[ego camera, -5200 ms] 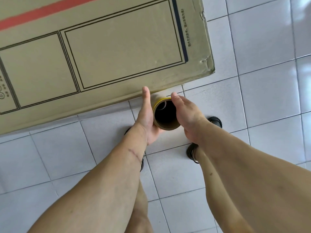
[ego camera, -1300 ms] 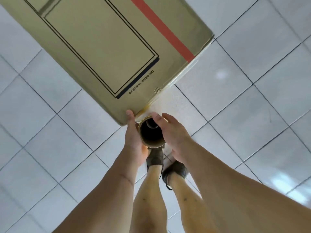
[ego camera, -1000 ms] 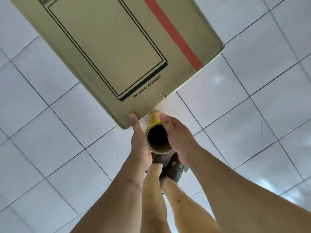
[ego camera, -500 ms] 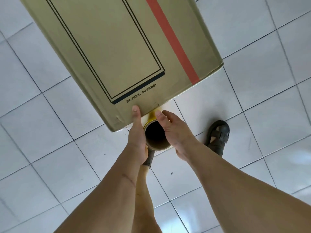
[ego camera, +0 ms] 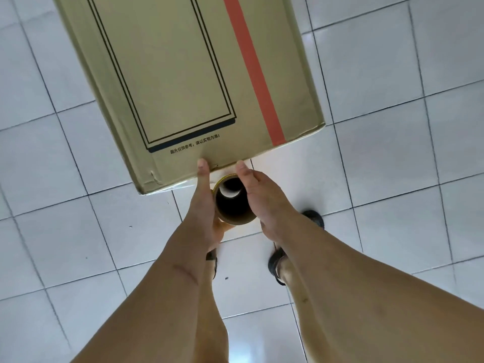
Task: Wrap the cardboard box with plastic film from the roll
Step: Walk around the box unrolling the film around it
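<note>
my left hand (ego camera: 203, 205) and right hand (ego camera: 262, 197) clamp the roll (ego camera: 231, 201) between them, upright, just near of the cardboard box's (ego camera: 183, 74) near edge. bare tile floor (ego camera: 392, 166) lies open left and right. the box's far end is cut off; the film is too clear to make out.

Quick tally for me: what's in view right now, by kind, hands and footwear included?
cardboard box: 1
film roll: 1
hands: 2, left hand and right hand, both gripping the roll
sandals: 2, left sandal and right sandal
Total: 6
</note>
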`<state>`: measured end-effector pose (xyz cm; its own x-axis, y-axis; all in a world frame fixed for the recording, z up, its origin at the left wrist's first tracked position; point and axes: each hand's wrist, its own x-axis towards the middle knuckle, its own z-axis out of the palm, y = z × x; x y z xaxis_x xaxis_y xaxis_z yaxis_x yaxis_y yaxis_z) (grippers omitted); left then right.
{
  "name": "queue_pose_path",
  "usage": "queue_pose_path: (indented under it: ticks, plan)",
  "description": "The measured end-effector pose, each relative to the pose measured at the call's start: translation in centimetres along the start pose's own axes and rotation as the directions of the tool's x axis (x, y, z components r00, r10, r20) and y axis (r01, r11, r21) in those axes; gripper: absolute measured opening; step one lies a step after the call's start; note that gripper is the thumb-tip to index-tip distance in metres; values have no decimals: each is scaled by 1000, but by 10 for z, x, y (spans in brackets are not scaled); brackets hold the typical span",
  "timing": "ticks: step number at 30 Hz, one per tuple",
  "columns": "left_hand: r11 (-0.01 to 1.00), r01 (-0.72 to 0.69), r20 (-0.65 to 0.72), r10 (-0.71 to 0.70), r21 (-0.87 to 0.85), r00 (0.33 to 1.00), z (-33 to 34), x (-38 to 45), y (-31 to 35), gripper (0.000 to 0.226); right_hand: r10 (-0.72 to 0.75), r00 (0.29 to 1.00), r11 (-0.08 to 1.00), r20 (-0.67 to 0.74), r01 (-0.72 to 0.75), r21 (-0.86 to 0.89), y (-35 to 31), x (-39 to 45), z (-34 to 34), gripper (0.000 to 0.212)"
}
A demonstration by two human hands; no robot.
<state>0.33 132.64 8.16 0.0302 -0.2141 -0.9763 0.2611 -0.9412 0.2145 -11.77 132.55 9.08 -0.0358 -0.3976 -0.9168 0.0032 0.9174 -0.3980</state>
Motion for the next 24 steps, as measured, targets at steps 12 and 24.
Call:
queue_pose_path:
  ticks: [12, 24]
  plan:
    - [998, 4, 1, -4, -59, 1000, 49, -2, -3, 101, -38, 999, 993, 21, 40, -115, -7, 1, -44, 61]
    - [995, -13, -40, 8, -102, 999, 84, 1, -11, 102, 0, 999, 999, 34, 1, -33, -6, 7, -79, 64]
